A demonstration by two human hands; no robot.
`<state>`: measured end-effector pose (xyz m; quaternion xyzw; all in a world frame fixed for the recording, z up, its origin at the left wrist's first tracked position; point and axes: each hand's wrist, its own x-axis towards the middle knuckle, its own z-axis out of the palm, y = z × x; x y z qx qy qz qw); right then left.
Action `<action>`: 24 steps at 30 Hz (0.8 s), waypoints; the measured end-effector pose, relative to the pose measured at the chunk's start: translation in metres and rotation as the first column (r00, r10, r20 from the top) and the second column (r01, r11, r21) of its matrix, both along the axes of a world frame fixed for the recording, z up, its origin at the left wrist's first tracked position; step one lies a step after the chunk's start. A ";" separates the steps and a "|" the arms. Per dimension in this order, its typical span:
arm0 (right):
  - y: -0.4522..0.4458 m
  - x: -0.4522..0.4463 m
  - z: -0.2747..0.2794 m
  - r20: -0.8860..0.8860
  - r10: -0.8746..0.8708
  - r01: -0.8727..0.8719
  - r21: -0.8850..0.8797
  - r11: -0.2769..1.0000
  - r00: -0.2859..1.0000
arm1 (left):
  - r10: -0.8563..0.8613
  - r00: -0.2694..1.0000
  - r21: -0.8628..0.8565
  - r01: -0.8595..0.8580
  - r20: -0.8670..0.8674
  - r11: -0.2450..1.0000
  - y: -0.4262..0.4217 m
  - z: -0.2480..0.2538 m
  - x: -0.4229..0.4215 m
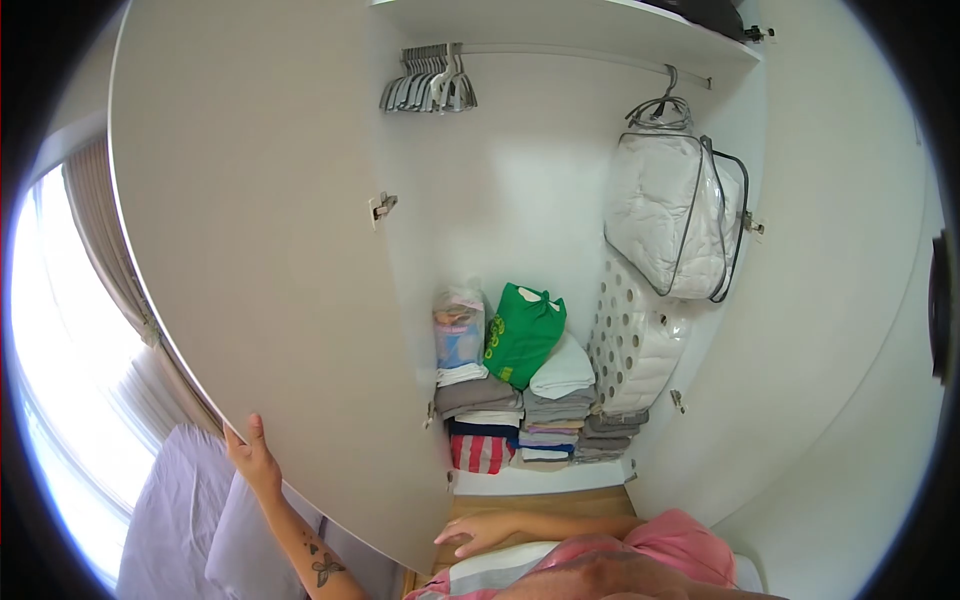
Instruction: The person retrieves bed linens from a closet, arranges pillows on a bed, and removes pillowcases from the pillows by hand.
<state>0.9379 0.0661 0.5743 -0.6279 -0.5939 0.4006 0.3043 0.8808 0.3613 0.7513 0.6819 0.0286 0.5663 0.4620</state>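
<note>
My left hand (254, 458) is at the outer edge of the left wardrobe door (270, 250), thumb on its inner face and fingers curled round the edge. In front of my body, my right hand (470, 532) is held low with loosely stretched fingers and nothing in it. Beyond it, inside the wardrobe, stand stacks of folded cloths (480, 397). A green bag (525, 335) and a clear plastic bag (460, 335) rest on top of them.
Grey hangers (428, 85) hang at the left of the rail (560, 54). At the right hangs a clear zipped bag with white bedding (655, 205), above a dotted white package (635, 335). The right door (800, 300) stands open. A bed (180, 500) lies at the left.
</note>
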 end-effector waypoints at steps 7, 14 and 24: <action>-0.005 -0.004 -0.029 -0.168 -0.166 0.161 -0.041 0.986 0.972 | -0.015 1.000 -0.030 0.015 -0.018 0.999 -0.008 0.000 -0.002; 0.006 -0.018 -0.041 -0.127 -0.167 0.160 -0.065 0.985 0.978 | 0.114 0.993 0.059 -0.114 0.003 0.992 -0.001 -0.005 0.001; 0.000 -0.058 -0.072 0.034 -0.265 0.267 -0.114 0.957 0.964 | 0.153 0.987 -0.012 -0.153 -0.043 0.988 -0.008 -0.014 0.005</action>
